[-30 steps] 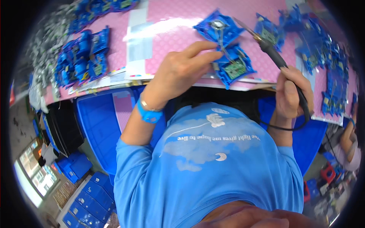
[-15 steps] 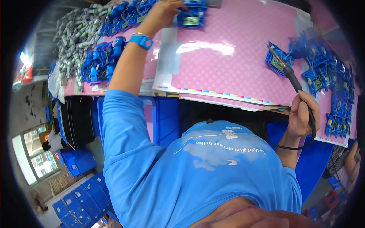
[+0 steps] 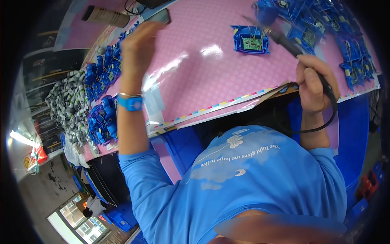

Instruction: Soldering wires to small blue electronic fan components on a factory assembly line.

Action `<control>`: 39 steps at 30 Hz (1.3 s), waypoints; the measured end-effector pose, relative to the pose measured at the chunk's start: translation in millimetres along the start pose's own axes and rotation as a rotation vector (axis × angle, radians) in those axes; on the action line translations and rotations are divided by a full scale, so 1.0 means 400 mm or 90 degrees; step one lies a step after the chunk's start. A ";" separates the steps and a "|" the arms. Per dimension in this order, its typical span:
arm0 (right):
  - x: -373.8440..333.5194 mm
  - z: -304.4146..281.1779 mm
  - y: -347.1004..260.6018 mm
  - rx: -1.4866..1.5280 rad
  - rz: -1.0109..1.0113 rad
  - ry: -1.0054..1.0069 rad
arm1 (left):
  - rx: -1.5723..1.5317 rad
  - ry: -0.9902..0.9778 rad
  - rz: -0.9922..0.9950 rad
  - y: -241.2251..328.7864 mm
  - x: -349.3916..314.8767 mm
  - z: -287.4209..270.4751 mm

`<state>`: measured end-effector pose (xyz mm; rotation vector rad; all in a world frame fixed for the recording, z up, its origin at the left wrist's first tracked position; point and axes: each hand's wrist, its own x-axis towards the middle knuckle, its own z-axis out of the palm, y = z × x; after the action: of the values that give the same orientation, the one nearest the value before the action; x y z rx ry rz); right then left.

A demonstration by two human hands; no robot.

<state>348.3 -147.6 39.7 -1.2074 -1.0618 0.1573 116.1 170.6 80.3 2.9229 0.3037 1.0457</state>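
Observation:
My right hand [image 3: 317, 83] is closed around the handle of a soldering iron [image 3: 286, 44]. Its tip end is blurred and points away, near the upper right edge of a blue plastic housing [image 3: 236, 35]; I cannot tell whether they touch. Inside that housing sits a green circuit board [image 3: 252, 43] with thin wires rising from it. Smeared by motion, my left hand [image 3: 138, 46] is over the table's left part, near a dark phone-like slab [image 3: 161, 16]. Its fingers are too blurred to show whether they hold anything.
Crowded blue housings [image 3: 353, 61] with boards and wires lie at the right. More blue housings [image 3: 103, 118] line the left, beside a heap of small grey-and-white parts [image 3: 67, 101]. A cylindrical container [image 3: 106, 17] lies far left. The iron's cable [image 3: 313, 129] loops below my right hand.
The whole view has turned and shifted. My left hand has left the blue housing it was touching, which no longer shows there. My right hand still grips the soldering iron.

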 end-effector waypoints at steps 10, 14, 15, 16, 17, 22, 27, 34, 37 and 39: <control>0.040 -0.043 0.013 0.122 -0.126 0.149 | -0.286 -0.124 -0.247 0.323 0.223 0.251; 0.016 -0.078 0.005 0.091 -0.090 0.139 | -0.254 -0.114 -0.191 0.306 0.190 0.309; 0.012 -0.080 0.002 0.091 -0.090 0.144 | -0.218 -0.080 -0.129 0.300 0.180 0.307; 0.009 -0.075 -0.002 0.092 -0.083 0.144 | -0.216 -0.083 -0.127 0.294 0.158 0.294; 0.005 -0.072 -0.004 0.091 -0.075 0.148 | -0.141 -0.130 -0.090 0.299 0.137 0.261; -0.009 -0.017 -0.067 -0.041 -0.131 -0.025 | 0.019 -0.267 -0.193 0.340 0.025 0.072; -0.016 0.099 -0.178 0.005 -0.371 -0.084 | 0.012 -0.057 -0.339 0.318 -0.167 -0.037; -0.011 0.098 -0.211 -0.022 -0.255 -0.109 | -0.313 -0.042 -0.655 0.391 -0.246 -0.023; -0.019 0.112 -0.197 -0.043 -0.207 -0.132 | -0.362 -0.017 -0.698 0.433 -0.267 0.012; -0.019 0.109 -0.196 -0.046 -0.194 -0.142 | -0.373 -0.033 -0.670 0.444 -0.242 0.021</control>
<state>279.7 -154.5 97.6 -1.0949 -1.4432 0.0165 79.3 -21.7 28.8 1.8146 1.1231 0.6834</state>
